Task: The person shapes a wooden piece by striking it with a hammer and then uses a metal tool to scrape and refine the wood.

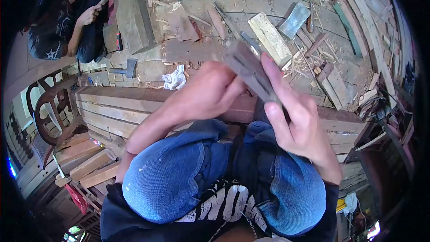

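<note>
My right hand (298, 118) grips a long grey-brown block (253, 69) between thumb and fingers, above my knees. The block tilts up to the left, and its far end is blurred. Close against its left side, my left hand (215, 87) is curled closed. What its fingers hold, if anything, is hidden. Past the block, a dark flat bar (251, 42) lies near a pale wood block (270, 38). Both hands are over a stack of long timbers (116, 107) in front of me.
A co-worker (62, 22) sits at upper left, a hand on a stick-like tool. An axe (127, 69) and a crumpled white cloth (174, 77) lie on the plank floor. A metal-grey block (295, 20), wood offcuts and shavings are at upper right. A curved wooden frame (47, 107) stands at left.
</note>
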Motion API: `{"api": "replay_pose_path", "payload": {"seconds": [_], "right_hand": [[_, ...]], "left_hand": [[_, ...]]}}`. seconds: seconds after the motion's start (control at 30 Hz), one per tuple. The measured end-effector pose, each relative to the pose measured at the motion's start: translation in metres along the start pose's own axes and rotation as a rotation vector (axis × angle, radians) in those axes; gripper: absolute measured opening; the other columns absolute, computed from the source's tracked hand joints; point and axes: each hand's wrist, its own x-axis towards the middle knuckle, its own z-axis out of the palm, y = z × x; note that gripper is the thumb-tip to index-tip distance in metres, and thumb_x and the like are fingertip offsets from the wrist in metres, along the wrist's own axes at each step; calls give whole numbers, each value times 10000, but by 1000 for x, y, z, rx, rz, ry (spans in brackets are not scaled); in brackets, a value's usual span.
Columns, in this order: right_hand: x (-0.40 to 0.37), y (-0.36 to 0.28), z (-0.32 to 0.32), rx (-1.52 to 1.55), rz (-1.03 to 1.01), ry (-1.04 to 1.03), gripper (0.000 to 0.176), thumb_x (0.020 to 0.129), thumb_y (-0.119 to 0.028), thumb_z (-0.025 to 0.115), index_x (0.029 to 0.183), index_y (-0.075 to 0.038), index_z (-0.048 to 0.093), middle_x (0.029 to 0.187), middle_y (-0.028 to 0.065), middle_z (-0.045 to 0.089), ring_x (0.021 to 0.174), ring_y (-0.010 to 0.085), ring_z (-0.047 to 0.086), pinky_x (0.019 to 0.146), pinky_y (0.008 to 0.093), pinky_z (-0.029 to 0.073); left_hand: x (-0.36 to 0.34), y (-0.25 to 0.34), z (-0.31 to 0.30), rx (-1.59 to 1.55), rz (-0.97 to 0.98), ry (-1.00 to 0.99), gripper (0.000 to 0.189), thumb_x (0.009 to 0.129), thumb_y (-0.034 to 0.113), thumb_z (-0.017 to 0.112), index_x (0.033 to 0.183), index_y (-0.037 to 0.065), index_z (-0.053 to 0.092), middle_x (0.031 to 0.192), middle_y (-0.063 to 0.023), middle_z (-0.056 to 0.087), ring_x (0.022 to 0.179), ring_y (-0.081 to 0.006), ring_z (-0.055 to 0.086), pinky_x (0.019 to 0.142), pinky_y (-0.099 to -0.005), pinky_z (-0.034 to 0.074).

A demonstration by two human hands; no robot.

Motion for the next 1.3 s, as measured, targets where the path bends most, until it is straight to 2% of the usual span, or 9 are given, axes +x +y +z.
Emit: {"api": "replay_pose_path", "payload": {"seconds": [0.17,0.2,0.43,0.47,0.63,0.9,1.0,1.13,1.3], "right_hand": [[-8,-1,-10,101,155,184,627,1008,-327,442,1484,28,242,732,9,523,601,62,452,544,223,368],[-9,4,-13,83,147,208,627,1008,-325,443,1482,31,242,729,9,521,597,62,448,542,223,367],[-7,7,-1,98,91,212,627,1007,-312,449,1475,52,244,709,13,509,572,60,421,528,226,357],[-6,4,-4,94,99,162,603,1001,-285,456,1455,70,278,883,109,634,696,134,589,646,266,463],[4,2,-1,38,-143,190,495,937,-75,528,1380,99,393,1360,271,491,1109,351,624,934,370,479],[3,-6,3,-41,-97,129,503,907,-45,555,1393,3,435,1292,237,550,825,339,660,756,381,543],[3,-7,2,-207,7,100,550,898,-99,586,1421,-61,423,977,219,646,580,326,582,589,429,519],[-6,-5,3,-189,35,111,573,888,-121,600,1435,-158,433,739,177,566,557,311,582,533,430,500],[4,-4,3,-296,21,94,606,862,-112,631,1433,-175,438,730,154,541,530,310,576,506,427,497]], "left_hand": [[-1,14,-7,2,-126,-90,237,986,209,479,988,-27,502,631,-219,562,589,-419,593,542,-450,460],[-2,16,-7,-33,-175,-85,247,999,206,472,871,-2,505,640,-156,504,576,-332,542,551,-400,402],[-11,25,-11,-100,-161,-102,236,1001,216,463,893,14,517,635,-118,481,571,-295,518,562,-374,403],[-12,25,-12,-105,-162,-125,237,1000,221,463,900,14,521,641,-112,484,576,-291,521,565,-370,406],[-10,27,-12,-124,-97,-121,281,979,252,508,1022,-25,530,610,-229,554,602,-426,600,534,-463,453],[-9,27,-12,-97,-130,-143,306,980,263,503,939,-37,549,617,-204,584,610,-413,615,561,-456,472],[-7,21,-10,-52,-89,-132,313,985,264,493,919,-37,547,632,-208,590,628,-413,618,577,-456,474],[-7,15,-9,-112,-97,-178,318,985,266,492,902,-37,544,643,-217,586,641,-416,615,589,-460,471],[-4,17,-7,-123,-105,-176,324,983,267,495,872,-34,537,648,-222,578,647,-425,605,590,-458,468]]}}
